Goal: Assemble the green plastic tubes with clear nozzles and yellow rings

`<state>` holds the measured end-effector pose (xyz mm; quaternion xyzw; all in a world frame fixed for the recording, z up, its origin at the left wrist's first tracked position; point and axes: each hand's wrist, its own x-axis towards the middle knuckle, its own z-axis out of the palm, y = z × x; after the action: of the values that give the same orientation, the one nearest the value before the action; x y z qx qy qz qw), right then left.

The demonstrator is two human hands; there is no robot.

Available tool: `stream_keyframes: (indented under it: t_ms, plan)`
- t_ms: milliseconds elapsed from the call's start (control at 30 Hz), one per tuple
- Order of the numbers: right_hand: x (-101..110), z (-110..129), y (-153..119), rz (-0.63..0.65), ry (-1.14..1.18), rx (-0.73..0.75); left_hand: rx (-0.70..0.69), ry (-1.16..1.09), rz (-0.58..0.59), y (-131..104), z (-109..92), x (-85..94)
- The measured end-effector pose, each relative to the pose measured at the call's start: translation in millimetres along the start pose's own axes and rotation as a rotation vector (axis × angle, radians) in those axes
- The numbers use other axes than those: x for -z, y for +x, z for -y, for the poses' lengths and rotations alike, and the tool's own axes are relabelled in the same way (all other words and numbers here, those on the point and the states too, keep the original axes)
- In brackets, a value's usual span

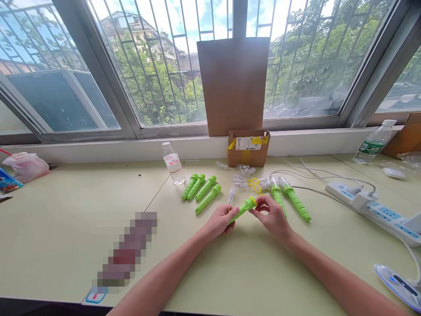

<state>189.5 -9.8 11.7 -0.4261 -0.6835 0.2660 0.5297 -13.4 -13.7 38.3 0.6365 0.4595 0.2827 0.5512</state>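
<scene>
My left hand (225, 217) is wrapped round a green plastic handle (244, 209), tilted up to the right above the table. A yellow ring (252, 200) sits at the handle's wide end. My right hand (271, 215) pinches at that end, its thumb and forefinger against the yellow ring. Left of my hands lie several similar green handles (208, 199) side by side. Beyond my right hand are two green handles with clear tips (296, 201), one partly hidden by the hand. Loose yellow rings (255, 183) and clear plastic pieces (239, 181) lie behind my hands.
A small cardboard box (248, 153) stands near the window, a tall brown board (234, 87) behind it. Water bottles (174, 164) stand left and right. A white power strip (371, 206) with cables lies at right, a white oval device (397, 285) near the front. A pixelated patch covers something at left.
</scene>
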Motion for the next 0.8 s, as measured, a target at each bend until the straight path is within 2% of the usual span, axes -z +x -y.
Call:
stream_keyframes:
  t_ms: [200, 400, 567, 633, 800]
  plan:
    - [1.3, 1.4, -1.8, -0.021, -0.032, 0.030, 0.063, 0.010, 0.023, 0.6, -1.5, 1.1]
    - [2.5, -0.4, -1.3, -0.040, -0.031, 0.062, 0.027, 0.025, 0.023, 0.6, -2.3, 0.3]
    - [2.0, -0.2, -1.1, -0.055, -0.036, 0.116, -0.069, 0.102, -0.086, -0.2, -1.6, -2.4]
    - [1.5, 0.3, -1.0, -0.063, -0.044, 0.128, -0.095, 0.092, -0.095, -0.4, -1.1, -3.3]
    - [0.2, 1.9, -1.1, -0.060, -0.053, 0.113, -0.075, 0.024, -0.086, 0.2, -0.1, -4.7]
